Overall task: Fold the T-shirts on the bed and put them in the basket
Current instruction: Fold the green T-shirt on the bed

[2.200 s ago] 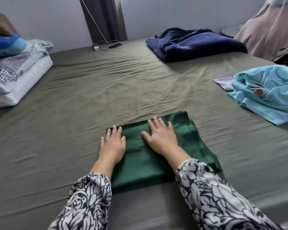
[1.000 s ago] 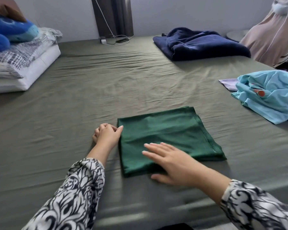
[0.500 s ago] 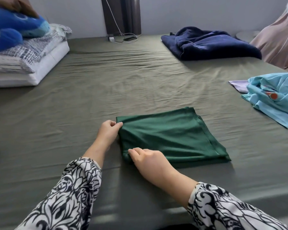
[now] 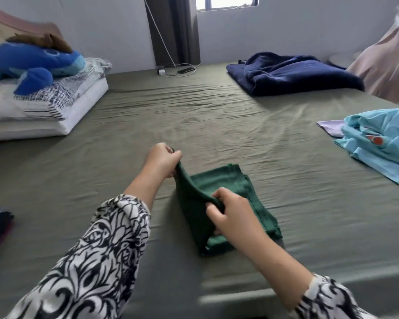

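At the far left sat a blue plush toy (image 4: 32, 63) on pillows (image 4: 44, 111). In mid-frame the left hand (image 4: 160, 161) pinched the green T-shirt (image 4: 221, 203) at its lifted far corner, the right hand (image 4: 230, 215) gripped its near edge above the bed (image 4: 217, 116). At right lay a light blue shirt (image 4: 382, 139).

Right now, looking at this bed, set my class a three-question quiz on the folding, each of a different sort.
1. True or false: both hands grip the green T-shirt.
2. Which hand holds the farther corner? A) left hand B) right hand
3. Fill in: the unfolded shirt at the right edge of the bed is light ____.

Key: 1 true; 2 A; 3 blue.
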